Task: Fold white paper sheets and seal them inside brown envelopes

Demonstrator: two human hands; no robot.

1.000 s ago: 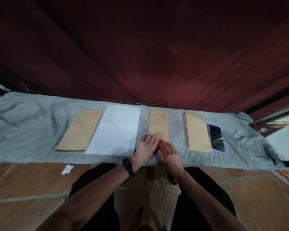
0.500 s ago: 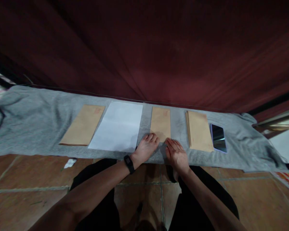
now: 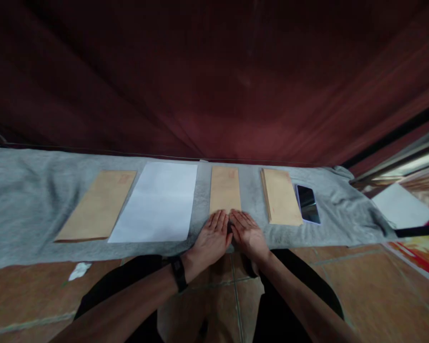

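A narrow brown paper envelope (image 3: 225, 189) lies on the grey cloth straight ahead of me, its near end covered by my fingers. My left hand (image 3: 212, 236) rests flat on that end, fingers stretched out, with a dark band on the wrist. Beside it, my right hand (image 3: 248, 233) also lies flat on the envelope's near edge, fingers extended and nearly meeting the left ones. To the left is a blank white sheet of paper (image 3: 157, 202), then more brown envelopes (image 3: 98, 205). On the right sits a stack of brown envelopes (image 3: 281, 196).
A phone (image 3: 308, 204) lies right of the stack. Grey cloth (image 3: 32, 205) covers the long, narrow surface, with a dark red drape (image 3: 214, 85) behind it. Below is a tiled floor (image 3: 357, 286) with a crumpled white scrap (image 3: 79, 270). A white panel (image 3: 402, 206) stands far right.
My hands have come closer together, and their fingers have straightened out flat over the envelope's near end. The camera view has shifted, so the papers appear further left and lower.
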